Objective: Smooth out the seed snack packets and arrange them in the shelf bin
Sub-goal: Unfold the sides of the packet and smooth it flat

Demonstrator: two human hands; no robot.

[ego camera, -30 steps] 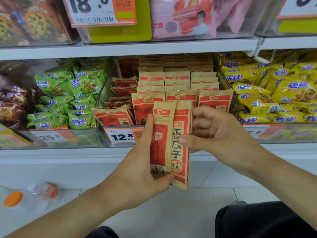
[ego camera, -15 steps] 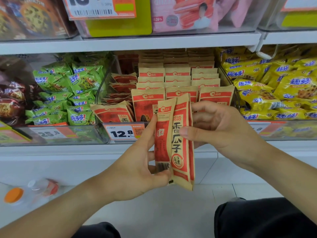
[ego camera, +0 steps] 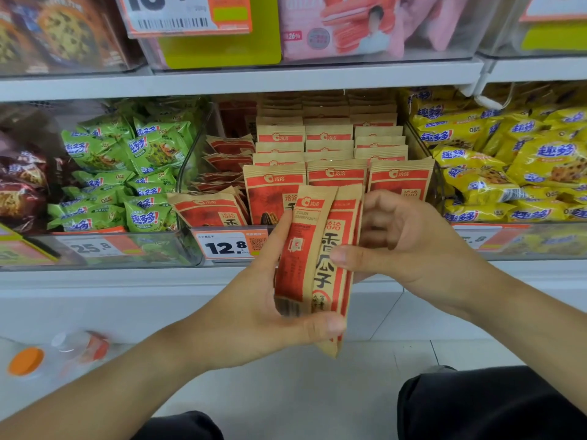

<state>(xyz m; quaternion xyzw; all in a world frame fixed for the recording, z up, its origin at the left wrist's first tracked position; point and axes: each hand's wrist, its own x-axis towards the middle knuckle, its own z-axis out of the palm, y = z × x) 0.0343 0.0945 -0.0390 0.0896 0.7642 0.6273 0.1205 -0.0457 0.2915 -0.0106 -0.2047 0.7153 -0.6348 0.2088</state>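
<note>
Between the left hand (ego camera: 254, 315) and right hand (ego camera: 409, 246), the seed packet (ego camera: 313, 255) is kraft-tan with red panels and black characters; green packets (ego camera: 127, 173) lie left, yellow packets (ego camera: 521, 166) right.

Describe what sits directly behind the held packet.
Behind the held packet stand upright seed packets in the bin. It covers the middle front packet's lower part and part of the price tag.

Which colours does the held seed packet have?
Kraft brown with red panels, seen in the head view: seed packet.

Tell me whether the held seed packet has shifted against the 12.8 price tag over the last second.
No. The seed packet stays just right of the 12.8 price tag, at much the same height.
</note>
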